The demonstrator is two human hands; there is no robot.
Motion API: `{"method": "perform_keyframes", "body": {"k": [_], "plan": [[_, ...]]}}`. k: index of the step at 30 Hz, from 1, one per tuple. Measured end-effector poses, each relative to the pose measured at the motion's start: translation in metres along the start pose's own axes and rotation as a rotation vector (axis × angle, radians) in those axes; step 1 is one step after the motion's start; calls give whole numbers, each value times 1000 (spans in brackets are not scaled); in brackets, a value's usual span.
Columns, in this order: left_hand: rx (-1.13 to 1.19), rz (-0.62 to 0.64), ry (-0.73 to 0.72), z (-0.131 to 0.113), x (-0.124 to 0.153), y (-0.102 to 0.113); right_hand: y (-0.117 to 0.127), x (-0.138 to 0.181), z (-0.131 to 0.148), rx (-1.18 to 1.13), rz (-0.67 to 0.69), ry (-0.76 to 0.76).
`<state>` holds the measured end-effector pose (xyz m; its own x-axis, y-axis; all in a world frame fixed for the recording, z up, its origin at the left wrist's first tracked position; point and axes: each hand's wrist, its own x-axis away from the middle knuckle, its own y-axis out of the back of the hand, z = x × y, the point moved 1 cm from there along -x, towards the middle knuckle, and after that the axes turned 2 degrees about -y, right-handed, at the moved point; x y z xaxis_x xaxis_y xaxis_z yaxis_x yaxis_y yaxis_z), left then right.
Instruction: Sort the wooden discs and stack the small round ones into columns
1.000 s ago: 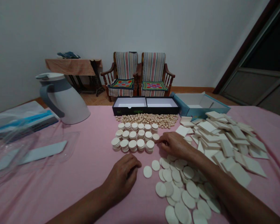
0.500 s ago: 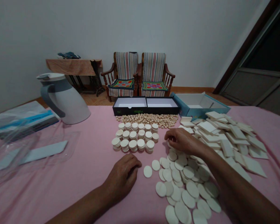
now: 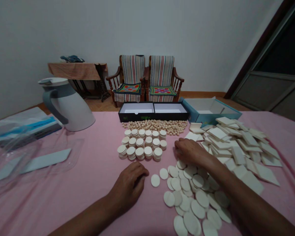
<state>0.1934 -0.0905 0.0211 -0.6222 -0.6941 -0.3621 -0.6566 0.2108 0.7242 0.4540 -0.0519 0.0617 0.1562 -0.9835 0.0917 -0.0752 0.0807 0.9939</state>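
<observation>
My left hand (image 3: 130, 185) rests on the pink tablecloth (image 3: 88, 183) with its fingers curled under, nothing visible in it. A single white disc (image 3: 155, 180) lies just right of it. My right hand (image 3: 190, 150) lies palm down at the far edge of a loose spread of white discs (image 3: 194, 200), fingers bent onto them; what it grips, if anything, is hidden. Neat short stacks of small discs (image 3: 142, 146) stand in rows left of that hand. Behind them lies a heap of small tan pegs (image 3: 157, 126).
Square white tiles (image 3: 238, 147) are piled at the right. A black open box (image 3: 153, 111) and a blue box (image 3: 208, 109) stand at the table's far side. A white jug (image 3: 66, 103) and clear plastic packaging (image 3: 22, 154) occupy the left. Two striped chairs (image 3: 147, 78) stand behind.
My right hand has pulled back from the end of the disc stacks to the right and down onto the loose discs. My left hand has not moved.
</observation>
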Motion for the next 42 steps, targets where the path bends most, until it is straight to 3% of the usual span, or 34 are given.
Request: {"method": "perform_keyframes", "body": {"k": [9, 16, 22, 25, 30, 39, 42], "plan": [[-2, 5, 10, -2, -1, 2, -1, -4, 7, -172, -140, -171], [-2, 5, 6, -1, -1, 1, -8, -9, -13, -318, -103, 66], [0, 2, 15, -1, -1, 1, -17, -13, -9, -308, -89, 16], [0, -1, 10, -1, -1, 1, -9, -10, -6, -363, -175, 12], [-4, 1, 10, -2, -1, 1, 4, -6, 1, -536, -416, 168], [2, 6, 1, -2, -1, 2, -4, -11, 12, -575, -462, 231], [5, 8, 7, -2, -2, 2, -3, -12, 8, -558, -447, 175]]}}
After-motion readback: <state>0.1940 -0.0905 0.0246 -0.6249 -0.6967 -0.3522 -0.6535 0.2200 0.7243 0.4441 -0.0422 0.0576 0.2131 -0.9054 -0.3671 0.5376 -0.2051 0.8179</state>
